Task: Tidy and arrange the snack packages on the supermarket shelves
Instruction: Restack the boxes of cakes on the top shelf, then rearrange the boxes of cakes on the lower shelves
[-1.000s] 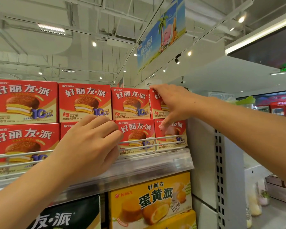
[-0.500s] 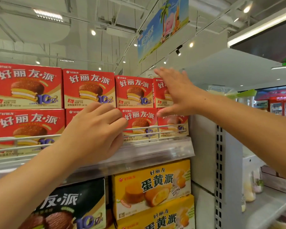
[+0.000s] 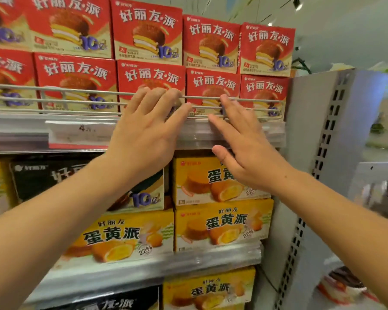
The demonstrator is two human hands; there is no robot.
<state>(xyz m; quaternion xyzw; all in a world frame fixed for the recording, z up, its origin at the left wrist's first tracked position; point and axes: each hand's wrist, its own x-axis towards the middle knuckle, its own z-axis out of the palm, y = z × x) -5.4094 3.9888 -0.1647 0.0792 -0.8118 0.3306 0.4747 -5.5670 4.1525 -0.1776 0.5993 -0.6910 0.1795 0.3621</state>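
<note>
left hand (image 3: 143,135) bare | right hand (image 3: 246,151) bare | forearms unsleeved | no rings or watch

Brightly and evenly lit from overhead, with a spot lamp (image 3: 297,3) flaring at upper right. Soft throughout, smeared by motion blur, worst along the right edge and lower right corner. Glare on the clear price strip (image 3: 222,135) at centre. Wide-angle bowing of straight lines toward the edges.
</note>
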